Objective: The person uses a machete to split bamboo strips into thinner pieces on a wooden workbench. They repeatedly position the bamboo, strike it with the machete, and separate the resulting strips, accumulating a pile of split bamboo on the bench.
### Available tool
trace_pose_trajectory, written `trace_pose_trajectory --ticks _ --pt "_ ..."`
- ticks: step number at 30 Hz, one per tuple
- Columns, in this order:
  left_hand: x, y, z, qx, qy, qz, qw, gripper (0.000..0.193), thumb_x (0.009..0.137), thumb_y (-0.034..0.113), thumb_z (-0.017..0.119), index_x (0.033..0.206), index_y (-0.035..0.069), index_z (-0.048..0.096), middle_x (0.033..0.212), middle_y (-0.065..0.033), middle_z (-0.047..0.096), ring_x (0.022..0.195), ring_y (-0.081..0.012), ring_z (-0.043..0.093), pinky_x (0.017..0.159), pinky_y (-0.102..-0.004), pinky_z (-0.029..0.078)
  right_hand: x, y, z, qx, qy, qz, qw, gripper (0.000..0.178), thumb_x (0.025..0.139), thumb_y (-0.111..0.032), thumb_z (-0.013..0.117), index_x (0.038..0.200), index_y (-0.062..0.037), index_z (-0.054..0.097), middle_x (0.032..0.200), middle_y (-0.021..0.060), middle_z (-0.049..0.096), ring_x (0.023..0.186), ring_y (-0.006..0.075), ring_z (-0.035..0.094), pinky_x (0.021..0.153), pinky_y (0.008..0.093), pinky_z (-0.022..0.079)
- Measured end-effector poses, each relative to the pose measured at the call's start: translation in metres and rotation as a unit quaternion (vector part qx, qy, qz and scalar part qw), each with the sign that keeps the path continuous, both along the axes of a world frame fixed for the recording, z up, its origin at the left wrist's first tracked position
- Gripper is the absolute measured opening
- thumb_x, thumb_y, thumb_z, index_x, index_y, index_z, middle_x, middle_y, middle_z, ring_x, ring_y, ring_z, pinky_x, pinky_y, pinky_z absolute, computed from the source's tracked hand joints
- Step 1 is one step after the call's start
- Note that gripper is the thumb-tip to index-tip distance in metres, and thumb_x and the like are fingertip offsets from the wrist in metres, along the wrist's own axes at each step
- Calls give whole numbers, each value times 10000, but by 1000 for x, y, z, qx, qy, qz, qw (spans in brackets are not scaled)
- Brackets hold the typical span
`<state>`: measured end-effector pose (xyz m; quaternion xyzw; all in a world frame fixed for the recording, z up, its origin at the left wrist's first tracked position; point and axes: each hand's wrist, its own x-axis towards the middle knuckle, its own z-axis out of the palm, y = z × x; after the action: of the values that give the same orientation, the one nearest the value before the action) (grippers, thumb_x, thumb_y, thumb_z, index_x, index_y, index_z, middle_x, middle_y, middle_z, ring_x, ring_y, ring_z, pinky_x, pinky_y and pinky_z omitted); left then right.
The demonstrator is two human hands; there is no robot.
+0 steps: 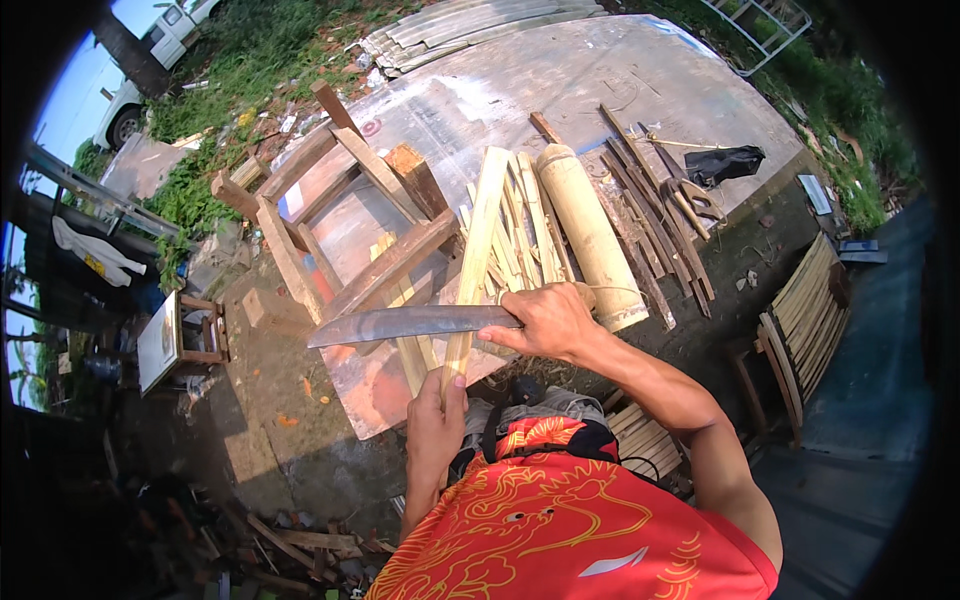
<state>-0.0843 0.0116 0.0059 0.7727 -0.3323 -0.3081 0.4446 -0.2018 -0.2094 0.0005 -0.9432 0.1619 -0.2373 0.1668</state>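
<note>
In my right hand (pixel 550 322) is a machete, my fingers closed around its handle end. Its long grey blade (pixel 400 323) points left and lies across a pale split bamboo strip (pixel 484 225). The lower end of that strip is gripped by my left hand (pixel 437 415), below the blade. The strip slants up and away over the sheet. Just beyond my hands lie several thin bamboo splits (pixel 518 225). A thick round bamboo pole (pixel 590 235) rests to their right, close to my right hand.
A wooden frame (pixel 395 265) stands at the left on a worn flat sheet (pixel 450 110). To the right lie dark wooden sticks (pixel 650 195), a handsaw (pixel 702 200) and a black plastic bag (pixel 724 165). A slatted bamboo piece (pixel 805 325) leans farther right. Scrap wood (pixel 310 540) litters the lower left.
</note>
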Motion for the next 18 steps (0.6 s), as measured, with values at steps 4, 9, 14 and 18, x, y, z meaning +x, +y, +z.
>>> trace_pose_trajectory --ticks 4,9,14,18 --pt "-1 6 -1 12 -7 2 1000 278 1050 264 518 1023 3 611 614 -65 564 544 -161 561 528 -344 443 3 -9 1 -26 -19 -34 999 582 843 -622 686 646 -84 583 515 104 564 469 325 602 458 434 465" --pt "-2 10 -6 33 17 9 999 290 1046 282 529 1025 6 616 609 -56 568 529 -148 556 510 -340 436 -1 -16 -6 19 14 6 1000 579 849 -632 673 658 -90 596 533 107 581 476 333 605 461 433 466" --pt "-3 12 -5 35 -6 -5 999 295 1043 283 536 1013 1 616 600 -79 577 523 -185 575 518 -352 450 -7 -27 0 -30 -34 -60 997 563 867 -617 664 670 -93 605 534 106 587 488 350 606 466 449 468" --pt "-4 7 -5 64 19 -11 998 277 1039 263 544 994 -2 612 592 -83 571 513 -181 565 516 -352 448 -12 -26 4 19 20 -63 998 630 873 -681 607 683 -82 644 511 133 591 477 351 628 453 451 484"
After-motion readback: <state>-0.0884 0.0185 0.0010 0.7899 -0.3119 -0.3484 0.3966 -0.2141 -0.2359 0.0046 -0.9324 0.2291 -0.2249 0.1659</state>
